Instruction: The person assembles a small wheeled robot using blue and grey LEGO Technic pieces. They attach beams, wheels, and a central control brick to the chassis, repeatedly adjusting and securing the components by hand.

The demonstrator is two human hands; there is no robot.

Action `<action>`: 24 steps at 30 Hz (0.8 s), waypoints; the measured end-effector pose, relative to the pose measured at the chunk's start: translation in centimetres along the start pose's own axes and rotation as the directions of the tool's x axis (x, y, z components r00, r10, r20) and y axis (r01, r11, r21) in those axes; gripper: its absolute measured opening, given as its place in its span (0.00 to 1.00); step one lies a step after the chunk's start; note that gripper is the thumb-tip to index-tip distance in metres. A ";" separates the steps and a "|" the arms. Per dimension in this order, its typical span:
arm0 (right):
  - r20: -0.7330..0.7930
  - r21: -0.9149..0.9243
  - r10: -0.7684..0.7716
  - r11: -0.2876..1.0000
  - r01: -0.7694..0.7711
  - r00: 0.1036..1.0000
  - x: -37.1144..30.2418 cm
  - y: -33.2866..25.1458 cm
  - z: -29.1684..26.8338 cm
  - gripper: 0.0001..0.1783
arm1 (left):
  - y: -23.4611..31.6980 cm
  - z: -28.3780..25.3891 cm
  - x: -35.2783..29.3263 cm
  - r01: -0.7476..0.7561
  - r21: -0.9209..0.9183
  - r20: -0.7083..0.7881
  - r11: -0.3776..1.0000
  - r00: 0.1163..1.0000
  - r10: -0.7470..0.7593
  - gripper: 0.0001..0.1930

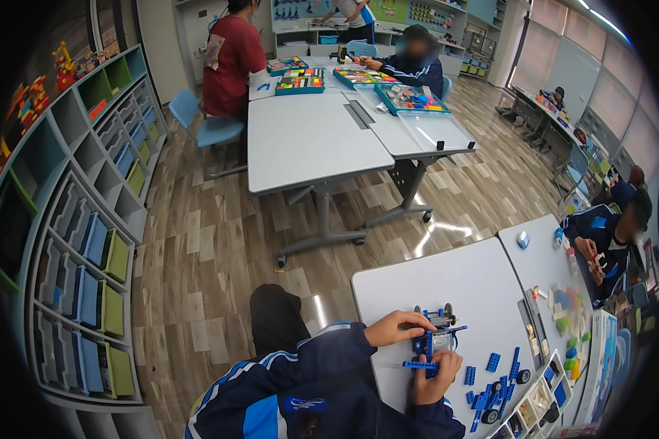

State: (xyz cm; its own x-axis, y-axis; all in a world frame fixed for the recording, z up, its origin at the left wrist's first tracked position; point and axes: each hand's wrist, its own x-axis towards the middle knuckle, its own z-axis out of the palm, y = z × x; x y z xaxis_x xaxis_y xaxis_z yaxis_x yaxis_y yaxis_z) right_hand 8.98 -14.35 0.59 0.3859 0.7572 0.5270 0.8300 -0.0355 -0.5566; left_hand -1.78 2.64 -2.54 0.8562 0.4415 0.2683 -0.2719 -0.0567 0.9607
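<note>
Nearest, the right hand (pixel 438 374) is pinching a slim blue studded plastic beam (pixel 415 364), its grip closing between thumb and fingers. Just beyond, the left hand (pixel 397 329) is curving its fingers over a small blue-and-grey wheeled brick model (pixel 442 341), which is standing near the left edge of a white-topped bench (pixel 417 282); whether that grip is clasping or merely touching, one cannot tell. To the right, loose blue studded plastic pieces (pixel 501 389) are lying beside a white compartmented box (pixel 529 385). Farther off, a second white bench (pixel 300 139) is carrying teal trays of coloured pieces (pixel 298 92), and a person in a dark red top (pixel 233 62) is standing beside it.
</note>
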 end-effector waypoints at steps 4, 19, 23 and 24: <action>0.000 0.044 0.045 0.998 -0.045 0.999 0.0 -0.2 0.0 0.16 | -0.2 0.1 0.0 0.028 -0.041 -0.002 0.999 1.000 -0.028 0.12; -0.001 0.055 0.046 0.997 -0.046 0.999 0.8 -1.0 -0.3 0.12 | -0.2 0.2 0.2 -0.025 0.028 -0.030 0.999 0.999 0.026 0.10; 0.010 0.003 0.080 0.997 -0.080 0.997 0.8 -1.1 -0.1 0.11 | 0.0 0.1 -0.1 0.023 -0.017 -0.019 1.000 1.000 -0.024 0.09; 0.024 -0.010 0.113 0.994 -0.113 0.993 0.7 -1.1 -0.1 0.11 | 0.2 0.1 -0.2 0.013 0.015 -0.035 1.000 0.999 -0.012 0.11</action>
State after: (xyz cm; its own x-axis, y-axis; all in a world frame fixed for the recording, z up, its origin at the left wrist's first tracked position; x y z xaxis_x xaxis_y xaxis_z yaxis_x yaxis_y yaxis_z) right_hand 8.36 -13.83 1.62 0.4674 0.7639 0.4449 0.7853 -0.1275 -0.6059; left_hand -1.96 2.45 -2.35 0.8434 0.4734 0.2541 -0.2546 -0.0643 0.9649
